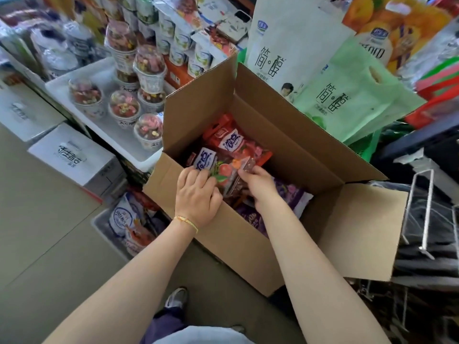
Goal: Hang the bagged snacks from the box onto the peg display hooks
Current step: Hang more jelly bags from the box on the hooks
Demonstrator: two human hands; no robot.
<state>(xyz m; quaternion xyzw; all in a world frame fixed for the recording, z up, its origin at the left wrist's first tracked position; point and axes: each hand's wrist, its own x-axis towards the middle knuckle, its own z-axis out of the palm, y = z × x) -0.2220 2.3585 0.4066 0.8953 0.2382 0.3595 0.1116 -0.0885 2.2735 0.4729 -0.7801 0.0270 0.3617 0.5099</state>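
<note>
Both hands (223, 187) gripping red snack bag (229, 175), inside cardboard box (293, 155)

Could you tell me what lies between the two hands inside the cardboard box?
In the head view, a red snack bag spans from left hand to right hand.

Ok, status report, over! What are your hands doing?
Both hands, left hand and right hand, gripping red snack bag inside brown cardboard box. Nothing blocking.

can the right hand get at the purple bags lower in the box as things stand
Probably not straight away: the right hand grips the red snack bag with the left hand, and red bags overlie most purple bags.
</note>
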